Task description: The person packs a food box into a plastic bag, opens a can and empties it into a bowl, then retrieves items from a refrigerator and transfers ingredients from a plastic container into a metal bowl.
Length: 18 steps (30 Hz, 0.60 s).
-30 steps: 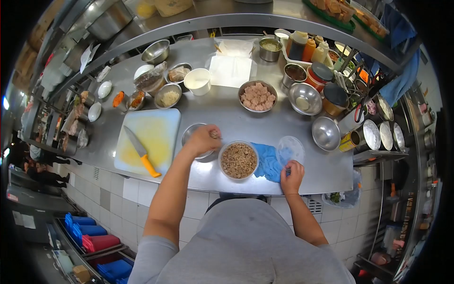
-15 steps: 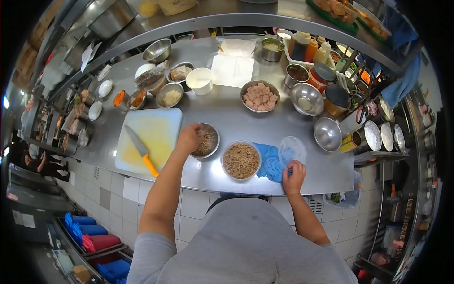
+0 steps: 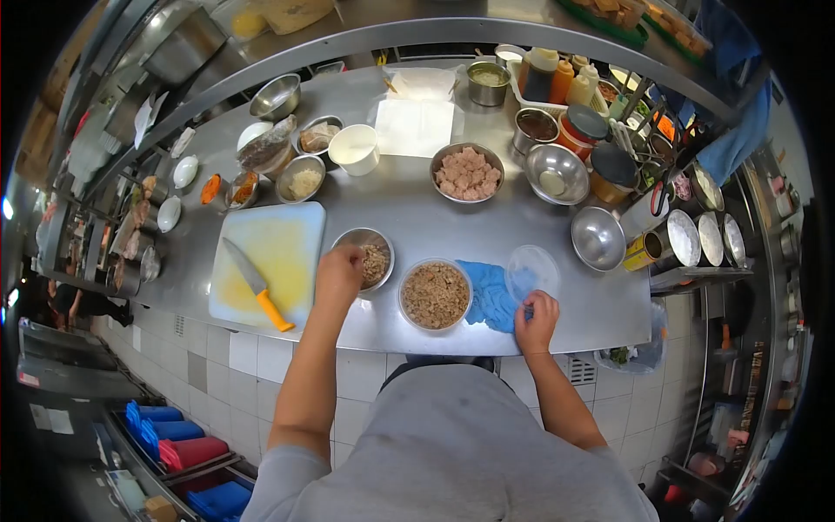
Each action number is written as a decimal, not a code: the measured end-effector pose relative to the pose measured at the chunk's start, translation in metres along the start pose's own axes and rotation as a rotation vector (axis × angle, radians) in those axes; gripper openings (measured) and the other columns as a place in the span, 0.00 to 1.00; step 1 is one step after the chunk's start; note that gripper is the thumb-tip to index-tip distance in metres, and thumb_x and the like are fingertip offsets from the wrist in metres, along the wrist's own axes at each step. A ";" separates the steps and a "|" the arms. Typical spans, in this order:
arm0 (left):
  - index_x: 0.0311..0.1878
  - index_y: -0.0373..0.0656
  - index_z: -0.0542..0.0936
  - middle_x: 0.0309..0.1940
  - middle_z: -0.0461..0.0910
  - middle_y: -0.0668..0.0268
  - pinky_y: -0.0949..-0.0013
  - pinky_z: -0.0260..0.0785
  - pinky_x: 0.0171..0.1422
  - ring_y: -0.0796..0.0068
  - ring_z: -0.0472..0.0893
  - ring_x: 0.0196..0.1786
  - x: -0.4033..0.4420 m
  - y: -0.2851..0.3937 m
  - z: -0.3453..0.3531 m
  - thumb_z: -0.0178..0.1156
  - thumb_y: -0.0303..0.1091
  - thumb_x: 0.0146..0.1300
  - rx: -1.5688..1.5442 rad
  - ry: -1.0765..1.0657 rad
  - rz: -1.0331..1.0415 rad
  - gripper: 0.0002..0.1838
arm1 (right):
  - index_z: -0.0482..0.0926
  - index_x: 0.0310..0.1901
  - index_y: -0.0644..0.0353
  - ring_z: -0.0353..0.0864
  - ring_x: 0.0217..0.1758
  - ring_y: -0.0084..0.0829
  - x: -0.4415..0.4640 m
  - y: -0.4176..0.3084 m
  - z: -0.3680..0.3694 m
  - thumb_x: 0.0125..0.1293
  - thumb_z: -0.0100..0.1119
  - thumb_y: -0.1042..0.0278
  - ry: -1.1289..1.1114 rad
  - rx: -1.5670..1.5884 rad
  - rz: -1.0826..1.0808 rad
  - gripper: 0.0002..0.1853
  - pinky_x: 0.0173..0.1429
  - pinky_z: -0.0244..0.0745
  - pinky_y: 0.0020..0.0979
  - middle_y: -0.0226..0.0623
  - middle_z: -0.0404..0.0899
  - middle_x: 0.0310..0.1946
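Note:
My left hand [image 3: 340, 268] is at the left rim of a steel bowl [image 3: 381, 239] of brown minced filling. Its fingers are curled together, and whatever they pinch is hidden. Right of that bowl stands a round clear tub [image 3: 436, 296], full of a similar brown crumbly mix. Beyond it lies a crumpled blue cloth [image 3: 489, 300]. My right hand [image 3: 537, 320] rests at the cloth's right edge with bent fingers, a bit of blue showing between them. Just above those fingers a clear round lid [image 3: 533, 268] lies flat, partly over the cloth.
On the left, a white cutting board [image 3: 300, 230] carries a yellow-handled knife [image 3: 258, 283]. A bowl of pink meat [image 3: 468, 173], a white tub [image 3: 354, 148] and white paper sheets [image 3: 416, 128] stand farther back. Two bare steel bowls [image 3: 598, 238] and sauce bottles [image 3: 561, 80] line the right.
My left hand has drawn back toward me, from over the steel bowl's left side to its near-left rim. The right hand stays by the cloth. The whole view has shifted slightly.

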<state>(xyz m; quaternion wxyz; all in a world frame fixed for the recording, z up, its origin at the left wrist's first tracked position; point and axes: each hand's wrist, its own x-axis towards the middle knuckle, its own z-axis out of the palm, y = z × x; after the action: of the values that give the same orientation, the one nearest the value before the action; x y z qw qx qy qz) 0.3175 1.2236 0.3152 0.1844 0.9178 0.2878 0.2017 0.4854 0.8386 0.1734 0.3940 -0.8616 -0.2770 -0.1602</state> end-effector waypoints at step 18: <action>0.42 0.39 0.87 0.40 0.88 0.52 0.51 0.79 0.51 0.48 0.87 0.43 -0.040 0.106 0.001 0.65 0.26 0.63 -0.268 -0.228 0.062 0.06 | 0.77 0.41 0.55 0.77 0.56 0.50 0.004 -0.002 0.001 0.57 0.66 0.73 -0.025 0.019 -0.005 0.11 0.63 0.68 0.49 0.41 0.82 0.51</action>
<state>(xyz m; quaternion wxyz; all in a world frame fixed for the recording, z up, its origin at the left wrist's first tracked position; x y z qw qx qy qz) 0.3359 1.1177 0.3521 0.3302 0.9104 0.2070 0.1385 0.4872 0.8416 0.1764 0.3982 -0.8590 -0.2857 -0.1481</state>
